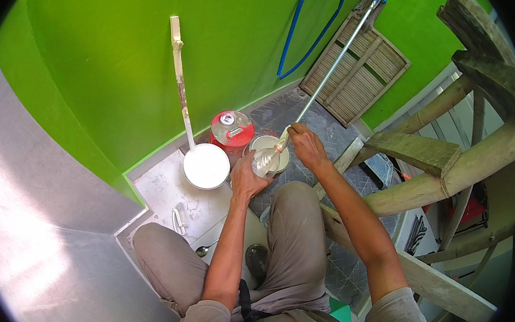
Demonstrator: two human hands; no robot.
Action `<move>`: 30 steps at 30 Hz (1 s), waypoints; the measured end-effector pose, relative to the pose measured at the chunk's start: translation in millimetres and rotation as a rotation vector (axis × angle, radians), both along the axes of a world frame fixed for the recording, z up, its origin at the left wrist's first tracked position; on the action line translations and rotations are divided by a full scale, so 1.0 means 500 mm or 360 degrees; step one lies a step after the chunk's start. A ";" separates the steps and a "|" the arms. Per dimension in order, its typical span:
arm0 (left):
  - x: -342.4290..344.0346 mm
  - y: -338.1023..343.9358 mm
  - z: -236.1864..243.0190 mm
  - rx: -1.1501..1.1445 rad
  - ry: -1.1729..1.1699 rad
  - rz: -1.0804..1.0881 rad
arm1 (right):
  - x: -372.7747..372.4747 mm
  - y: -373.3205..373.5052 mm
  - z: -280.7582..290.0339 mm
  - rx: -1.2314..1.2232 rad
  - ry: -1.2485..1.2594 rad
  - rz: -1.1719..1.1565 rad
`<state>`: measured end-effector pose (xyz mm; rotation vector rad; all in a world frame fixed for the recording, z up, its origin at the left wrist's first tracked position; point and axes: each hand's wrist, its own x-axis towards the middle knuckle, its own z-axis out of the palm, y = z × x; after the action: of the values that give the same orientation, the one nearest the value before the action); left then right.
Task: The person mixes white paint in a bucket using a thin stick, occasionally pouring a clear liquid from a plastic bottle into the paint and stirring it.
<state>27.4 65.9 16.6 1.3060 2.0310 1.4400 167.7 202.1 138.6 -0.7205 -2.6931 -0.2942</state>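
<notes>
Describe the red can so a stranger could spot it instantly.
Start at the green wall; on the floor at its foot stand three round containers. The red can is the one nearest the wall, behind the white paint bucket. It alone is red, with a clear round lid.

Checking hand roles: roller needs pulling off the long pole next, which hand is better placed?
Probably left. The left hand already wraps the roller sleeve above the paint can, while the right hand grips the pole just behind it to steady it.
</notes>
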 end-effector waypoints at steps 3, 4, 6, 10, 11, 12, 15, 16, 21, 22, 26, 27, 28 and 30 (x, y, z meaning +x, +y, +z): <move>0.001 -0.001 0.001 0.0009 0.0000 0.0004 | 0.000 0.000 -0.001 0.0013 0.0023 0.0016; 0.000 -0.002 0.001 0.0001 -0.0005 0.0000 | 0.000 -0.001 -0.001 0.0014 0.0030 0.0023; 0.000 -0.003 0.001 -0.0007 -0.0012 -0.0004 | 0.000 -0.003 -0.001 0.0008 0.0034 0.0028; -0.001 -0.002 0.000 -0.0015 -0.0023 -0.0015 | -0.001 -0.004 -0.001 0.0025 0.0041 0.0039; -0.001 -0.002 -0.001 -0.0016 -0.0020 -0.0016 | -0.001 -0.005 -0.002 0.0025 0.0041 0.0039; 0.000 -0.002 -0.001 -0.0016 -0.0020 -0.0015 | -0.001 -0.006 -0.002 0.0027 0.0036 0.0037; 0.001 0.000 -0.003 -0.0019 -0.0034 -0.0017 | -0.001 -0.006 -0.001 0.0034 0.0041 0.0042; 0.001 0.000 -0.003 -0.0016 -0.0036 -0.0012 | -0.002 -0.007 -0.001 0.0037 0.0050 0.0049; 0.000 -0.001 -0.008 0.0011 -0.0023 0.0003 | -0.006 -0.015 0.005 -0.0015 0.0028 0.0024; 0.001 0.000 -0.008 -0.0003 -0.0032 -0.0002 | -0.004 -0.014 0.004 -0.0020 0.0031 0.0018; 0.002 0.001 -0.009 -0.0035 -0.0048 -0.0012 | -0.003 -0.014 0.002 0.0001 0.0041 0.0019; 0.001 0.001 -0.010 -0.0035 -0.0048 -0.0011 | -0.003 -0.014 0.001 -0.0003 0.0040 0.0015; 0.001 0.001 -0.009 -0.0031 -0.0045 -0.0016 | -0.003 -0.014 0.001 -0.0006 0.0039 0.0010; 0.000 0.001 -0.008 -0.0027 -0.0040 -0.0021 | -0.002 -0.014 0.001 -0.0001 0.0039 0.0017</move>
<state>27.5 66.2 12.7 1.2857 2.0102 1.4234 166.7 195.3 139.1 -0.7048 -2.6736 -0.2799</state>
